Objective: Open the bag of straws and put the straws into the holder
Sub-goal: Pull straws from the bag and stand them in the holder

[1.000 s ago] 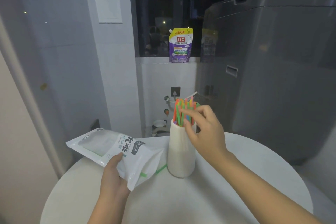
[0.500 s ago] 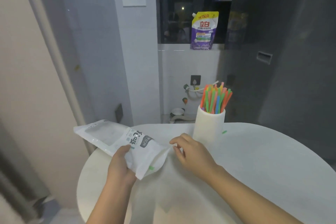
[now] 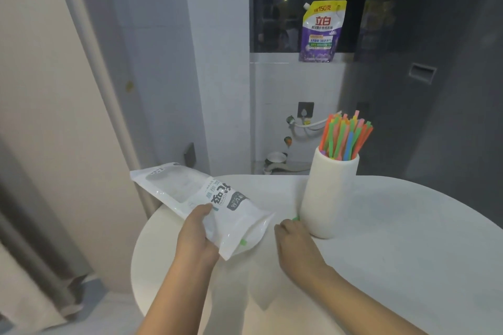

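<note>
My left hand (image 3: 197,236) grips the white straw bag (image 3: 201,198) near its open mouth and holds it slanted over the table's left edge. The white cylindrical holder (image 3: 329,193) stands upright on the round white table (image 3: 394,253), filled with several orange, green, pink and blue straws (image 3: 344,136). My right hand (image 3: 295,242) rests on the table just left of the holder's base. Its fingers are curled down over a loose green straw (image 3: 295,217), whose tip shows at the fingertips. Another green bit (image 3: 243,241) shows at the bag's mouth.
A purple and yellow detergent pouch (image 3: 321,32) stands on the window sill behind. A tall dark grey appliance (image 3: 435,76) rises at the right behind the table. A curtain (image 3: 40,171) hangs at the left, past the table's edge.
My right hand left the straws in the holder and came down to the table between the bag's mouth and the holder's base. My head turned left. The left hand kept hold of the bag.
</note>
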`<state>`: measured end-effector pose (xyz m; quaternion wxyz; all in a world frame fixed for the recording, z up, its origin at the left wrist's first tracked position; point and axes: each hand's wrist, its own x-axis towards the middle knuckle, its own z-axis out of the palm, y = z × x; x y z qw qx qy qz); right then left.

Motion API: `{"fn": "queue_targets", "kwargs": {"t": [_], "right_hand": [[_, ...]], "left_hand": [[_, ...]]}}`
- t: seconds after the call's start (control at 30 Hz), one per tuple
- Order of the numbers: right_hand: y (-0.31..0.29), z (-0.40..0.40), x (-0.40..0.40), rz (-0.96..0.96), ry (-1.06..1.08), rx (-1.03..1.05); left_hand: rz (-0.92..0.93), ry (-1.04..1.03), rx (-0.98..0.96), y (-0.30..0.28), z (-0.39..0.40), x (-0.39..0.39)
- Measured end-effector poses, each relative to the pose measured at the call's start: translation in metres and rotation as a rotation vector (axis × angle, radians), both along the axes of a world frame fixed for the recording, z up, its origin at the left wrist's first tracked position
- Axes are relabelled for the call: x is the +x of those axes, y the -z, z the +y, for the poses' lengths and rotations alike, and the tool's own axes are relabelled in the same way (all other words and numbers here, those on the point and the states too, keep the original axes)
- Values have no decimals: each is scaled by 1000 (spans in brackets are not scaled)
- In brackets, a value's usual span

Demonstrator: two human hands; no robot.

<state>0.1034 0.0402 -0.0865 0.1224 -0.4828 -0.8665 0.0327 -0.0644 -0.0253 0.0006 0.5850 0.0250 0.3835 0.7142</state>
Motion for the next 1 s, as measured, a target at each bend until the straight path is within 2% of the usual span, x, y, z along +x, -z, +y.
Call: {"fn": "queue_targets", "kwargs": {"t": [0.17, 0.23, 0.3, 0.37, 0.47, 0.73, 0.87, 1.0], "right_hand": [[0, -11, -1, 128, -213, -39], [-3, -7, 0, 151, -261, 12], [-6, 0, 0, 92, -270, 33], [-6, 7, 3, 64, -276, -50], [-9, 10, 6, 130, -300, -142], [-18, 10, 7, 216, -282, -214], [-40, 5, 2, 341, -212, -237], [-74, 0, -4, 579, -214, -200]], "left_hand": [[11, 5, -5, 1, 0, 0], [14, 6, -14, 2, -1, -1], [12, 5, -22, 3, -3, -3], [16, 6, -20, 3, -5, -4], [26, 12, -6, 3, -6, -5], [60, 7, -17, 4, -22, -13], [67, 19, -21, 4, -31, -16], [65, 14, 2, 2, -37, -18]]}}
